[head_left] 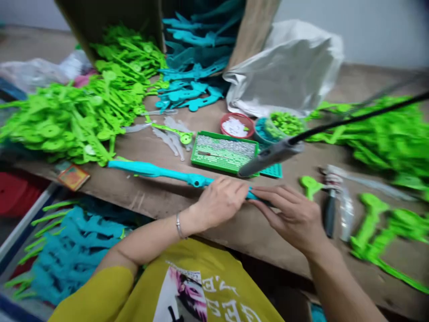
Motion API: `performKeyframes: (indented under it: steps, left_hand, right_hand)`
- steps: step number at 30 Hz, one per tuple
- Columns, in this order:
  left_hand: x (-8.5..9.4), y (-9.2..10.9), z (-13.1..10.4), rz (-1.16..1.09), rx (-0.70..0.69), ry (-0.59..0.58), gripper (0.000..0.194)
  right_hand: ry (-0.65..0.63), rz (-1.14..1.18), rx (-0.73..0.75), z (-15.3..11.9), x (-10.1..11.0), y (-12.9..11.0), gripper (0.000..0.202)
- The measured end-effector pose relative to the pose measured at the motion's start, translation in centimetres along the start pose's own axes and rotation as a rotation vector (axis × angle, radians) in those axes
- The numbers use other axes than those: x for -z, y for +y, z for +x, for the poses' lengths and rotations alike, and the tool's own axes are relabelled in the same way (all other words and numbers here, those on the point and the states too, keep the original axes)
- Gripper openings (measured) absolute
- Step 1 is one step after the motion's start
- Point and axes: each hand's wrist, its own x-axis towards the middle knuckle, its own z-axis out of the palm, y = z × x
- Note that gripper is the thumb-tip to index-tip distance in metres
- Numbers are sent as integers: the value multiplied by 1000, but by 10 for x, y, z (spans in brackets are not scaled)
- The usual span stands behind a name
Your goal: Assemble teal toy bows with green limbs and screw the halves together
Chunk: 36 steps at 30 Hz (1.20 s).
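Note:
A long blue plastic piece (154, 171) with a round joint near its middle lies slantwise along the table's front edge. My left hand (223, 201), with a bracelet at its wrist, is wrapped over the piece to the right of that joint. The fingertips of my right hand (291, 212) pinch its right end, close beside my left fingers. Part of the piece is hidden under my hands. Just behind them, a grey-handled tool (268, 157) on a dark cord hangs over a green tray (224, 152) of small metal pins.
Green parts (67, 116) heap at the left, with more (395, 138) at the right. Blue parts (197, 85) stack at the back beside a white sack (284, 71). Small tubs (237, 125) stand behind the tray. A black-handled tool (330, 210) lies right of my right hand.

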Motion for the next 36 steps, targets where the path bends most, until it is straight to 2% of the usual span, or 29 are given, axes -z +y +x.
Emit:
performKeyframes:
  steps: [3, 5, 7, 9, 11, 14, 18, 22, 26, 29, 31, 34, 36]
  left_hand:
    - [27, -12, -17, 113, -3, 63, 29]
    - [54, -33, -40, 185, 51, 107, 30]
    - [83, -61, -69, 270, 182, 131, 31]
    - [109, -90, -95, 375, 261, 65, 39]
    - [128, -114, -114, 425, 268, -37, 34]
    - [141, -135, -125, 404, 227, -123, 22]
    - [141, -152, -124, 323, 227, -158, 27]
    - [141, -159, -124, 306, 217, -153, 30]
    - [151, -138, -128, 317, 249, -205, 26]
    - [151, -115, -131, 365, 302, -309, 23]
    - [136, -107, -130, 332, 312, -373, 34]
    - [91, -104, -124, 214, 239, -456, 62]
    - [60, -105, -120, 144, 178, -499, 56]
  right_hand:
    - [1, 21, 20, 6, 1, 5, 16]
    - [8, 6, 38, 10, 1, 7, 12]
    - [15, -25, 54, 14, 1, 7, 10]
    - [21, -43, 66, 16, 1, 7, 10]
    - [20, -30, 55, 14, -1, 9, 10]
    - [16, 27, -1, 8, -5, 15, 12]
    - [42, 109, -76, 2, -10, 21, 26]
    - [36, 138, -129, 3, -11, 15, 35]
    - [78, 141, -180, -3, -9, -3, 27]
    - [111, 183, -137, -20, -16, -25, 24]
    - [110, 198, -162, -35, -27, -41, 19]
    - [144, 210, -285, -61, -46, -60, 15]
    - [145, 252, -375, -79, -56, -66, 15]
